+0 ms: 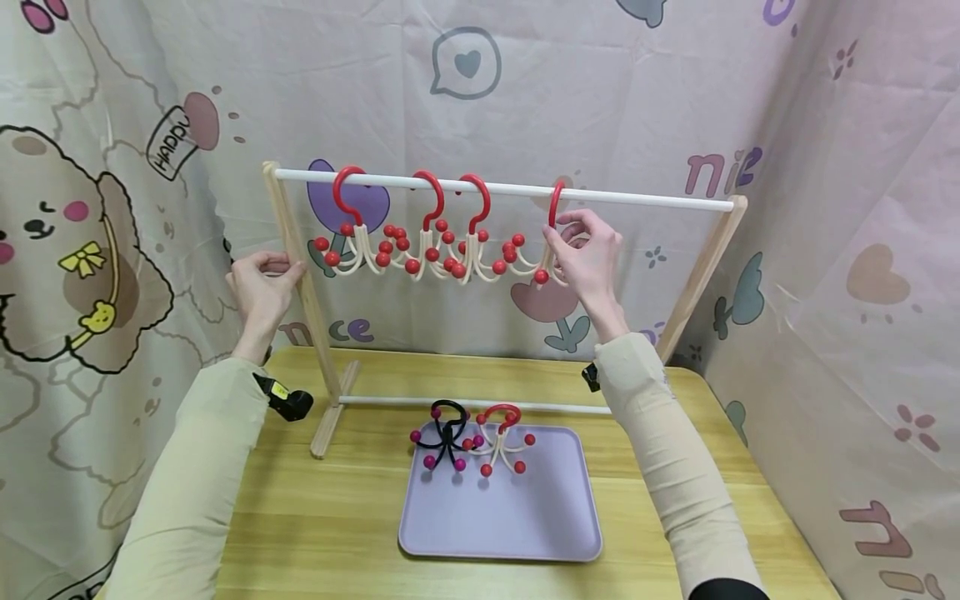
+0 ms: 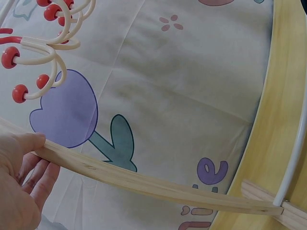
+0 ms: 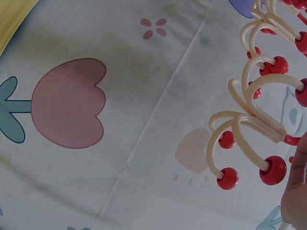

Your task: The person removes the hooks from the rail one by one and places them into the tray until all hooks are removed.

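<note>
My left hand (image 1: pixel 266 287) pinches the left wooden post (image 1: pixel 309 308) of a hanging rack, thumb on one side and fingers on the other, as the left wrist view also shows. With my right hand (image 1: pixel 592 254) I hold a claw-shaped hanger by its neck; its red hook (image 1: pixel 556 204) is over the white top rail (image 1: pixel 645 198). That hanger's cream prongs, tipped with red balls, are partly behind the hand. To its left on the rail hang a similar hanger (image 1: pixel 472 233), a second hanger (image 1: pixel 427 233) close beside it, and a third hanger (image 1: pixel 362 242) nearer the left post.
A lilac tray (image 1: pixel 517 525) lies on the wooden table (image 1: pixel 300 517) before the rack. Near its back edge are a black hanger (image 1: pixel 447 435) with magenta balls and a cream hanger (image 1: pixel 500 446) with a red hook. A white lower bar (image 1: pixel 390 401) runs behind the tray.
</note>
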The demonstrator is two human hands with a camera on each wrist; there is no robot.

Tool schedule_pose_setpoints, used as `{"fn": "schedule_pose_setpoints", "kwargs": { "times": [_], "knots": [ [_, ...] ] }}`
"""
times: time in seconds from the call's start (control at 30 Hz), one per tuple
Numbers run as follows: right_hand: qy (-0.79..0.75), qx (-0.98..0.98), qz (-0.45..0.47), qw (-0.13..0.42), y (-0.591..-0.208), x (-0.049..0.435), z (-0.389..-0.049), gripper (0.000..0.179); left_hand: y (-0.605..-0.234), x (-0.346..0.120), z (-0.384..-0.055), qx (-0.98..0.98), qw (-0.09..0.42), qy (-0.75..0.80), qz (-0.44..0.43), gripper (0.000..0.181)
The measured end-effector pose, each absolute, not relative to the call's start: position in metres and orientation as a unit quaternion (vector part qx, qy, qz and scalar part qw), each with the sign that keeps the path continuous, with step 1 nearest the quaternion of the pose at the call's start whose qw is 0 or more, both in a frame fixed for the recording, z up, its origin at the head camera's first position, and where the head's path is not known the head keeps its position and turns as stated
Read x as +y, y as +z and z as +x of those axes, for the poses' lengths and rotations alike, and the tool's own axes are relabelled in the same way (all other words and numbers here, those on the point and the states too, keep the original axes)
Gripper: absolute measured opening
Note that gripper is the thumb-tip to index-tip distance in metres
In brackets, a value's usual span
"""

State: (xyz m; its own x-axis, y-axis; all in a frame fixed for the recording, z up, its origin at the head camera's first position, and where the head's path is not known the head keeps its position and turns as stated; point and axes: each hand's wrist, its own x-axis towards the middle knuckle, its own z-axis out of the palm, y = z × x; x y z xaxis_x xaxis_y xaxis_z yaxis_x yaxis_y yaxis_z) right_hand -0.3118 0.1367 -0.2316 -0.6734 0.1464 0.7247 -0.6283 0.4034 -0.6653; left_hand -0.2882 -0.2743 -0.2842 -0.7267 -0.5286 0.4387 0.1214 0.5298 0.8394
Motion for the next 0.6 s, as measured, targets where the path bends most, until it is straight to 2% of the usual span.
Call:
{"fn": "schedule_pose_setpoints", "kwargs": {
  "times": [0.6],
  "knots": [
    [0.513,-0.746,0.155,0.395,-0.2324,0.1369,-0.3149,0.013,-0.2840,-0.2748,-0.2891,-0.799,0.348,-0.475,0.121,0.030]
  ]
}}
